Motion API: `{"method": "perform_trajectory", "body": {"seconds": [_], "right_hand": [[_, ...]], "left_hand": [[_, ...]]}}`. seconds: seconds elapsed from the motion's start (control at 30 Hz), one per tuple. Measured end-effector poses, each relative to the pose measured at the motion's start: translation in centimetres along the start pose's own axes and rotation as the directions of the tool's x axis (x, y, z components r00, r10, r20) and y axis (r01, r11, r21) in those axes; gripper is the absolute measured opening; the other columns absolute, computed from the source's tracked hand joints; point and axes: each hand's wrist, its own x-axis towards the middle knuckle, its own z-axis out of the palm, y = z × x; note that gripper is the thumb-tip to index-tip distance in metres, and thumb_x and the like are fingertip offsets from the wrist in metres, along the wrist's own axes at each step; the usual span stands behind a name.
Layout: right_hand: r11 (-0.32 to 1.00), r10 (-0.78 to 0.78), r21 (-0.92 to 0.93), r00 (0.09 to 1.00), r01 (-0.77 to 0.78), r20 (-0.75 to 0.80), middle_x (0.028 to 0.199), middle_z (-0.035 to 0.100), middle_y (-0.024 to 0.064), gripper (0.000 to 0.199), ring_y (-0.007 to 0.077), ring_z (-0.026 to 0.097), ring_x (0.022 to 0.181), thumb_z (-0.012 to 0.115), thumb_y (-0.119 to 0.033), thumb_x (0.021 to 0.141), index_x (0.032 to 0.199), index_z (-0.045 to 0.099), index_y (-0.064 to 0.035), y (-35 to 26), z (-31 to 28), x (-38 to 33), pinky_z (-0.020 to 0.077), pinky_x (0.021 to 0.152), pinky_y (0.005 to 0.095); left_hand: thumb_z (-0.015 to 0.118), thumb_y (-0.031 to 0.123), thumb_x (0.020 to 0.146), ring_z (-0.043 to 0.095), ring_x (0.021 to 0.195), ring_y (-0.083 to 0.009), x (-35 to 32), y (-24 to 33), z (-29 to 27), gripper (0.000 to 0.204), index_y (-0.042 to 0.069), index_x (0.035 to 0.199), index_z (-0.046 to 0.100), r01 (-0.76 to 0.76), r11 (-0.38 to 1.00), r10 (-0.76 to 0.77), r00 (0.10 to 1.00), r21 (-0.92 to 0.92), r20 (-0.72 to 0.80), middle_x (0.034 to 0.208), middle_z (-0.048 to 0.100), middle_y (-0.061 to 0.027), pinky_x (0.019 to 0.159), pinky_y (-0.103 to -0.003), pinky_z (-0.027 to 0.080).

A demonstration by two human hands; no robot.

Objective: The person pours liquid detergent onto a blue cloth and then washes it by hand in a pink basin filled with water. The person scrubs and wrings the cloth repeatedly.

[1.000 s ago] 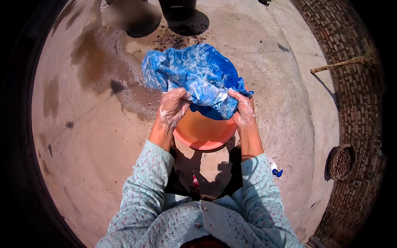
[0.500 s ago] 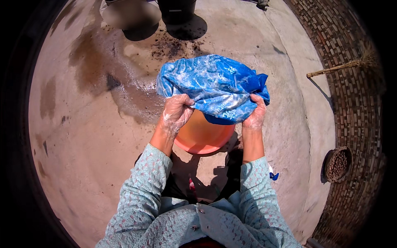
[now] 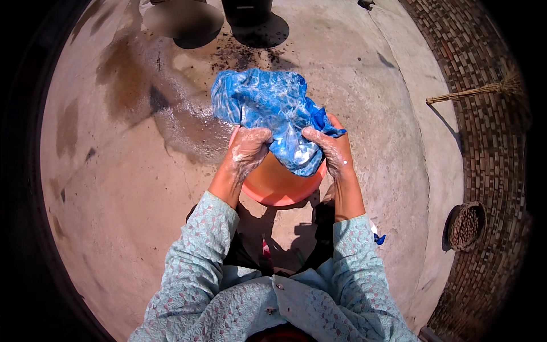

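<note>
Here, washing mid-way: left hand point(image 3: 250, 149) and right hand point(image 3: 330, 149), both sudsy, fingers clenched on bunched blue cloth point(image 3: 268, 108), held above orange basin point(image 3: 279, 185). Cloth lathered, wet patch on concrete floor point(image 3: 114, 188). Rinsing and wringing apparently left.

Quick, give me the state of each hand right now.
Left hand: closed, soapy, gripping the wet blue cloth above the orange basin.
Right hand: closed, gripping the same cloth.
</note>
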Motion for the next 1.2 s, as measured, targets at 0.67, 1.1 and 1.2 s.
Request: {"method": "perform_trajectory", "body": {"seconds": [0.67, 1.1, 1.2], "right_hand": [[0.905, -0.42, -0.16, 0.888, 0.395, -0.185, 0.096, 0.057, 0.0001, 0.041, 0.0136, 0.055, 0.084, 0.059, 0.009, 0.069, 0.106, 0.054, -0.008, 1.1, -2.2, 0.5, 0.0442, 0.084, 0.0265], [0.732, -0.648, -0.445, 0.729, 0.516, -0.22, 0.111, 0.055, 0.0129, 0.045, 0.0207, 0.056, 0.097, 0.064, -0.014, 0.079, 0.119, 0.047, -0.0023, 2.4, 2.4, 0.1, 0.0444, 0.085, 0.0308], [0.894, -0.424, -0.254, 0.88, 0.369, -0.213, 0.113, 0.054, 0.0077, 0.04, 0.0164, 0.053, 0.101, 0.067, -0.016, 0.082, 0.117, 0.052, -0.0024, 4.1, 4.0, -1.0, 0.0404, 0.091, 0.0298]], "left_hand": [[0.069, 0.008, 0.078, 0.063, 0.084, -0.0211, 0.4, 1.7, 2.8, 0.02, 0.001, 0.095, 0.06, 0.035, 0.969, -0.057, 0.995, -0.244, -0.085, 0.093, 0.064, -0.0085, 0.081, -0.038, 0.053], [0.06, -0.001, 0.082, 0.056, 0.098, -0.0145, -1.6, -4.9, 4.8, 0.035, 0.001, 0.116, 0.051, -0.198, 0.979, 0.198, 0.98, -0.049, 0.001, 0.11, 0.057, -0.0051, 0.088, -0.028, 0.046], [0.061, 0.009, 0.086, 0.058, 0.099, -0.0176, -0.6, -4.8, 3.5, 0.038, 0.003, 0.121, 0.048, -0.245, 0.969, 0.246, 0.969, 0.033, -0.028, 0.114, 0.056, -0.0067, 0.087, -0.031, 0.049]]}}
